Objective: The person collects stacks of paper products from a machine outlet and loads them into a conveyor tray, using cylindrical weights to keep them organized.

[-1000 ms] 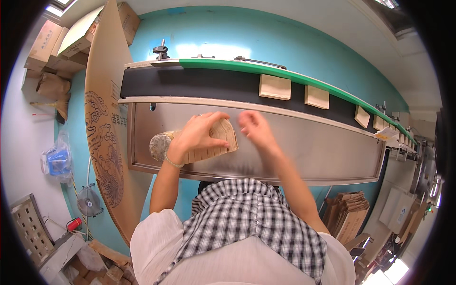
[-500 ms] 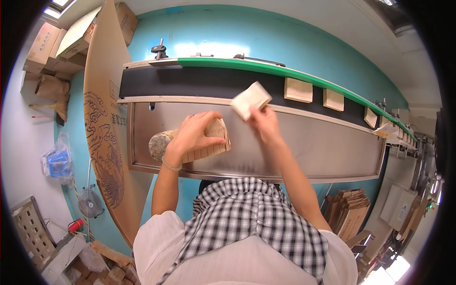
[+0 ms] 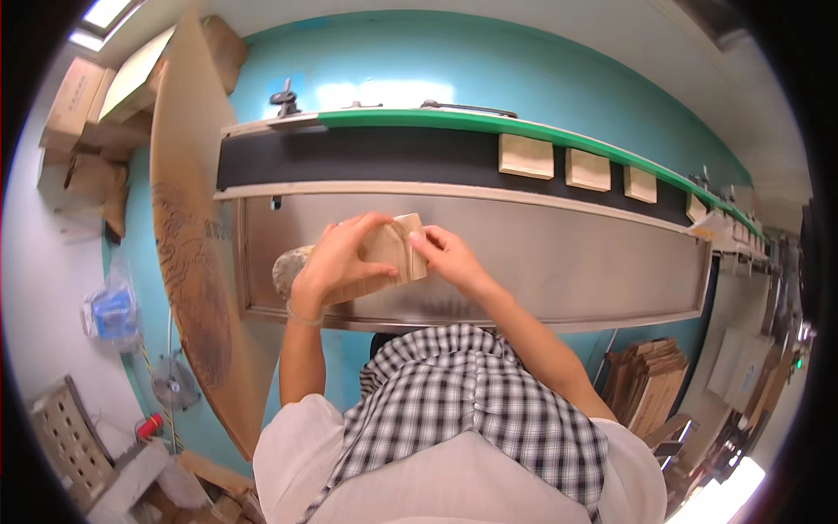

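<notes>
A row of pale tan rectangular packets (image 3: 380,248) stands side by side on the metal tray (image 3: 559,266). My left hand (image 3: 332,264) is wrapped over the row, thumb on the near side and fingers on the far side. Behind it, at the row's left end, a rough grey-tan stone-like cylinder (image 3: 288,271) partly shows. My right hand (image 3: 449,260) holds a pale packet (image 3: 418,260) against the row's right end. Its fingers press on the packet's right face.
Beyond the tray runs a black conveyor belt (image 3: 367,162) with a green guide rail (image 3: 393,119). Several cream packets (image 3: 525,157) sit along it toward the right. A tall cardboard sheet (image 3: 196,288) stands at the left, and flattened cartons (image 3: 646,384) stand at the lower right.
My right hand has come down and left from near the belt, bringing the packet against the row's end. The packets on the belt appear farther left, with another showing clearly.
</notes>
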`<state>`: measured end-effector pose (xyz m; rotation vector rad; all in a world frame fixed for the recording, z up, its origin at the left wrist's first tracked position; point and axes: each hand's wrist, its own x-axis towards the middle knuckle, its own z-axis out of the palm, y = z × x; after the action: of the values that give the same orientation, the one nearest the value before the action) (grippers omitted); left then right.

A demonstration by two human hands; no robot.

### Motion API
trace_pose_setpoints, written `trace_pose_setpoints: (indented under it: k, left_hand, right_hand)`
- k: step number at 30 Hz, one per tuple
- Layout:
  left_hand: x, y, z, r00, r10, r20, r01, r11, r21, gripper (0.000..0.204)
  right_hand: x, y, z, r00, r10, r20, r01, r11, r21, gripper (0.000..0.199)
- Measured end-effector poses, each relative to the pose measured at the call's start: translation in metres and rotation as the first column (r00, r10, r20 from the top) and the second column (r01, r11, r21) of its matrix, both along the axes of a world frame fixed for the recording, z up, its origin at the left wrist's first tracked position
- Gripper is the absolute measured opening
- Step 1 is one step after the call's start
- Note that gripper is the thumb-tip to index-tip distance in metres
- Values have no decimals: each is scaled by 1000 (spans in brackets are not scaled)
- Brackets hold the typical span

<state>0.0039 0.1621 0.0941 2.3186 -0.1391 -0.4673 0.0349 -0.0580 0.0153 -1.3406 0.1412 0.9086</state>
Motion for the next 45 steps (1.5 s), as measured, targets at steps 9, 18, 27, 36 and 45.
trace_pose_setpoints:
  k: [9, 18, 27, 36, 45]
  left_hand:
    - [-13, 25, -27, 986, 130, -105, -137, 988, -68, 73]
    - [-35, 51, -52, 845, -137, 517, 6, 969, 246, 61]
    - [-191, 82, -111, 259, 835, 486, -927, 357, -119, 29]
    - [-140, -41, -67, 506, 817, 275, -805, 562, -189, 56]
    - [-56, -106, -27, 719, 585, 375, -669, 728, 148, 96]
  right_hand:
    - [41, 19, -71, 888, -459, 22, 455, 886, 85, 39]
    - [-50, 120, -75, 626, 108, 772, 227, 922, -313, 56]
    - [-53, 148, -85, 927, 73, 367, -22, 990, -141, 47]
    - [-13, 39, -35, 894, 80, 440, -4, 985, -172, 38]
    - [14, -39, -17, 910, 231, 344, -184, 969, -163, 33]
